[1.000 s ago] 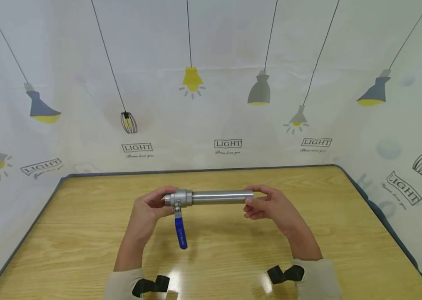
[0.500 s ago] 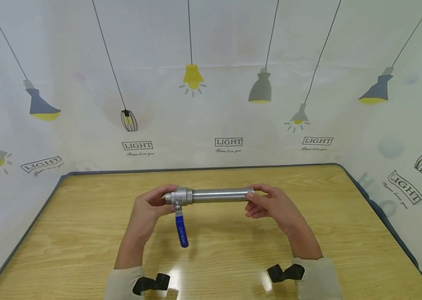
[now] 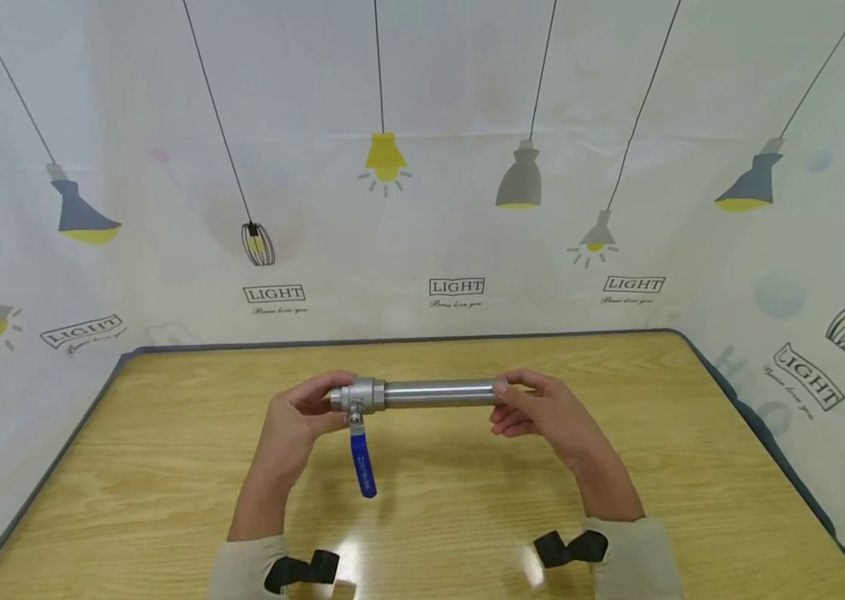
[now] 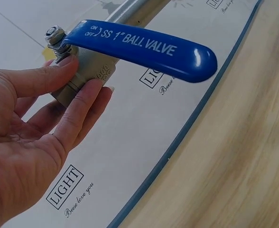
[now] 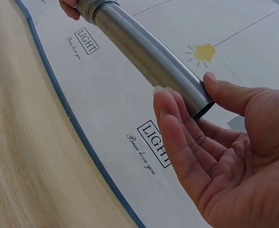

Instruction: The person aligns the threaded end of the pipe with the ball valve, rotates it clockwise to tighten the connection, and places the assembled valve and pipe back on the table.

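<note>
A steel ball valve (image 3: pixel 364 395) with a blue lever handle (image 3: pixel 363 465) is joined to a straight metal pipe (image 3: pixel 437 393); both are held level above the table. My left hand (image 3: pixel 293 425) grips the valve body at its left end, thumb in front and fingers behind. In the left wrist view the lever (image 4: pixel 144 50) reads "SS 1" BALL VALVE" and points away from the body. My right hand (image 3: pixel 542 415) pinches the pipe's free end. Seen from the right wrist, the thumb and fingers (image 5: pixel 170 109) lie on opposite sides of the pipe (image 5: pixel 153 52), near its open end.
Beneath the hands lies a wood-grain table (image 3: pixel 167 467) with a dark blue edge strip along its back and sides. A white sheet (image 3: pixel 422 208) printed with lamps and the word LIGHT stands around it. Black straps (image 3: pixel 571 548) show at both wrists.
The right thumb has shifted slightly upward on the pipe's end compared with a second ago. The valve, pipe and left hand have stayed almost where they were.
</note>
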`<state>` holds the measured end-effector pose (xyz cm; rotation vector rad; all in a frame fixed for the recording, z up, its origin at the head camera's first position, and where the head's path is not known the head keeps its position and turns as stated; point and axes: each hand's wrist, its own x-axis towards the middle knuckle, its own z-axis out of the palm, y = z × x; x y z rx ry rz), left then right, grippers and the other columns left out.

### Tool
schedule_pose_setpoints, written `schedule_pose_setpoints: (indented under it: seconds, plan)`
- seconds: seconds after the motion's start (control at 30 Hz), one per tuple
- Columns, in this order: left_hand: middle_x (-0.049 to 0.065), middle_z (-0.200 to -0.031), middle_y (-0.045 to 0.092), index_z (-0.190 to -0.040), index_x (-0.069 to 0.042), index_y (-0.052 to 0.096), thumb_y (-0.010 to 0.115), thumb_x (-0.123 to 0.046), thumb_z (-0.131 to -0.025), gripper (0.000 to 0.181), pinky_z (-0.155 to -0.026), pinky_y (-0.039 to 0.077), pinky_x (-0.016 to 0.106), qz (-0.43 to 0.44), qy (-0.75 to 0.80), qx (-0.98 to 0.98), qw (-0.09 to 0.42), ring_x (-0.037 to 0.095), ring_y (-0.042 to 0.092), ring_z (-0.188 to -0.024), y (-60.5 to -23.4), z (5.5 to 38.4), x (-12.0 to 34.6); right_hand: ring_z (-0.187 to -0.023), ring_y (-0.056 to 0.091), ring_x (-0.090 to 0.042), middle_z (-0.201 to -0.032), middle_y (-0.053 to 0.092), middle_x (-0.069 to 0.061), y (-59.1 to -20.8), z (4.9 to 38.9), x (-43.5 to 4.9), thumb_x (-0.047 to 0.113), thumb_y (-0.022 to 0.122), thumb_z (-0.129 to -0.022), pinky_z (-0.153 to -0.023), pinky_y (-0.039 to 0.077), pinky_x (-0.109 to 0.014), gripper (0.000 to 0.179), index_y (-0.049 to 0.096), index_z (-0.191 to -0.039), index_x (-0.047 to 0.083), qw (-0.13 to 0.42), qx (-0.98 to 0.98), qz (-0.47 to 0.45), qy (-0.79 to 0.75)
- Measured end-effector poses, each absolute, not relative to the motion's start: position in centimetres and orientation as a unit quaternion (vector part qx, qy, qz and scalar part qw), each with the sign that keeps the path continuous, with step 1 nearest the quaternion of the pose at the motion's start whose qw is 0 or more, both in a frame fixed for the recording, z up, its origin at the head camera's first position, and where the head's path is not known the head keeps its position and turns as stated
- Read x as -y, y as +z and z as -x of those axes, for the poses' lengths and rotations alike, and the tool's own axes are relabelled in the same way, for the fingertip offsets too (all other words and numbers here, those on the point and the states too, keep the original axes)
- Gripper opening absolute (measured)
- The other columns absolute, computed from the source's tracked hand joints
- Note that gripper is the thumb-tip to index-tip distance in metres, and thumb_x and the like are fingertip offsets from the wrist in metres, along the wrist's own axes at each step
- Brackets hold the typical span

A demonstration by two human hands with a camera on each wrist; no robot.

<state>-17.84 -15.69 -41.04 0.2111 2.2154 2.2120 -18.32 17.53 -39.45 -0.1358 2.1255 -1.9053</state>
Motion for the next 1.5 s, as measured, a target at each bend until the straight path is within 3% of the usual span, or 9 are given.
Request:
schedule_pose_setpoints:
  seconds: [0.4, 0.73, 0.93, 1.23, 1.5]
  plan:
    - [0.009, -0.119, 0.067, -0.119, 0.002, 0.065, 0.070, 0.013, -0.077, 0.044, -0.085, 0.057, 0.036, -0.068, 0.705, -0.706, -0.002, 0.023, 0.064, -0.105, -40.91, 17.74, 15.75, -0.076, 0.069, -0.020, -0.086, 0.070, -0.011, -39.62, 18.44, -17.55, 0.028, 0.068, -0.092, -0.075, 0.060, -0.037, 0.046, 0.055, -0.124, -0.002, 0.133, -0.735, 0.055, -0.663]
    - [0.009, -0.118, 0.067, -0.118, 0.001, 0.065, 0.070, 0.014, -0.076, 0.045, -0.084, 0.057, 0.036, -0.066, 0.703, -0.708, -0.004, 0.023, 0.064, -0.104, -40.92, 17.77, 15.79, -0.079, 0.069, -0.022, -0.092, 0.069, -0.015, -39.86, 18.40, -17.84, 0.023, 0.074, -0.087, -0.077, 0.058, -0.037, 0.057, 0.050, -0.137, 0.010, 0.132, -0.739, 0.079, -0.656]
    - [0.012, -0.121, 0.065, -0.118, 0.002, 0.065, 0.070, 0.014, -0.076, 0.044, -0.085, 0.057, 0.035, -0.064, 0.703, -0.709, -0.004, 0.024, 0.064, -0.106, -40.93, 17.78, 15.80, -0.078, 0.068, -0.020, -0.088, 0.068, -0.008, -39.96, 18.41, -17.87, 0.019, 0.074, -0.087, -0.076, 0.058, -0.037, 0.054, 0.052, -0.135, 0.007, 0.131, -0.737, 0.084, -0.658]
    - [0.012, -0.122, 0.064, -0.118, 0.001, 0.065, 0.070, 0.013, -0.077, 0.043, -0.086, 0.057, 0.036, -0.068, 0.703, -0.708, -0.005, 0.024, 0.063, -0.108, -40.83, 17.76, 15.79, -0.073, 0.067, -0.020, -0.082, 0.066, -0.008, -39.85, 18.39, -17.75, 0.024, 0.070, -0.090, -0.072, 0.059, -0.035, 0.045, 0.056, -0.128, 0.004, 0.126, -0.741, 0.081, -0.655]
    - [0.012, -0.121, 0.065, -0.118, 0.001, 0.065, 0.069, 0.014, -0.077, 0.044, -0.085, 0.057, 0.036, -0.069, 0.703, -0.708, -0.002, 0.023, 0.064, -0.107, -40.84, 17.75, 15.65, -0.065, 0.065, -0.016, -0.077, 0.066, -0.007, -39.79, 18.40, -17.81, 0.027, 0.067, -0.093, -0.067, 0.060, -0.033, 0.048, 0.054, -0.130, 0.000, 0.131, -0.736, 0.064, -0.661]
